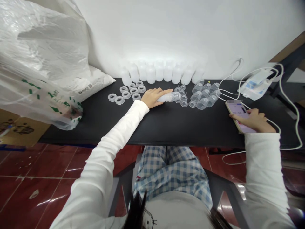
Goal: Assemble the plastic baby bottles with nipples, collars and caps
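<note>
My left hand (153, 97) is closed round a small white feeding bottle (165, 97) with a clear cap, held on its side with the cap end to the right. Just right of it sit several clear silicone nipples (184, 103). To its left are several translucent collar rings (119, 100). Beyond the hand, a row of several white bottles (151, 73) stands upright along the wall. At the right, my right hand (256, 121) grips a phone (239, 112) with a lit, lilac screen, thumb over its face.
Clear dome caps (202, 103) lie grouped right of the nipples on the black table (181, 127). A white power strip (256, 86) with looping cables (296, 117) occupies the right end. Large plastic bags (47, 47) and a cardboard box (26, 128) crowd the left.
</note>
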